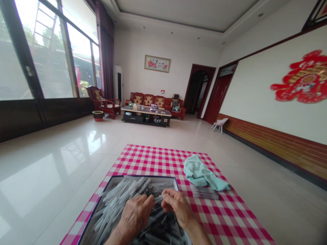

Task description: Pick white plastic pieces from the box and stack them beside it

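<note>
My left hand [138,212] is closed, its thumb and fingers pinching one end of a thin clear plastic tube [158,198] that looks like a pen barrel. The other end sits in the pinched fingertips of my right hand [176,206]. Both hands are above a shallow box [176,182] with a dark blue rim. A heap of long translucent tubes [114,197] fills its left side. Darker slim pieces [153,234] lie in its middle and right, partly covered by my hands; their exact kind is blurred.
A pink-and-white checked cloth [158,160] covers the table. To the right of the box, a row of clear pen-like sticks with dark ends [205,193] lies beside a crumpled mint-green cloth [201,172]. Farther back stand a coffee table [145,119], red wooden seats and a small stool [220,124].
</note>
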### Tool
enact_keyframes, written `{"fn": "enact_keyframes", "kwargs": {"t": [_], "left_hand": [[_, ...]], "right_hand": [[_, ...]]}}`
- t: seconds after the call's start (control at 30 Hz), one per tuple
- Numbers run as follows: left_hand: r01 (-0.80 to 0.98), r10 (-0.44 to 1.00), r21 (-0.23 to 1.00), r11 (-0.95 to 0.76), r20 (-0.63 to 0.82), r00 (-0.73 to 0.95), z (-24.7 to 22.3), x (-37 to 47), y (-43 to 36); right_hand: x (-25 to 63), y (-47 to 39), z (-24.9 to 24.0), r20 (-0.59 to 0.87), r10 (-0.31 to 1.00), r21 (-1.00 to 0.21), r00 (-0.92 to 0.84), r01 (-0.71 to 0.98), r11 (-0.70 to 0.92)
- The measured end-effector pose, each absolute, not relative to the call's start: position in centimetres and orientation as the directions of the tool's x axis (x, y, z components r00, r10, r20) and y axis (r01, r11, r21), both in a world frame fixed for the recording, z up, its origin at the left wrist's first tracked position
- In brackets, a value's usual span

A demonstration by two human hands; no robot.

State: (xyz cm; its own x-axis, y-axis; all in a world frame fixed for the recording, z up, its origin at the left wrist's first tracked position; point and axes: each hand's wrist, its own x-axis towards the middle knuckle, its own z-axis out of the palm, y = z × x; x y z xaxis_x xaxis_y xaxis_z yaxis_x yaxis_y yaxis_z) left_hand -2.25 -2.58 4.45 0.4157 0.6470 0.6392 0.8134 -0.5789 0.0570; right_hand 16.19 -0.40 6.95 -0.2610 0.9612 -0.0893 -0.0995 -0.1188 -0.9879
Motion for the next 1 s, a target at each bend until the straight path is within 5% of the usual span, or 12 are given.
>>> {"fn": "enact_keyframes", "kwargs": {"t": [0.27,0.67,1.0], "left_hand": [[0.839,0.661,0.014,-0.543,0.625,0.417,4.0,-2.0,-2.4],[0.753,0.809,0.364,-0.548,0.458,0.368,5.9,-1.6,-2.1],[0.838,0.685,0.031,-0.545,0.593,0.423,4.2,-0.6,-2.3]], "right_hand": [[16.0,-0.2,6.8,-0.196,0.952,-0.961,-0.237,-0.144,-0.234],[16.7,-0.4,7.6,0.053,0.950,-0.994,-0.307,0.079,0.081],[16.2,-0.4,6.1,-0.022,0.970,-1.000,-0.240,-0.010,-0.025]]}}
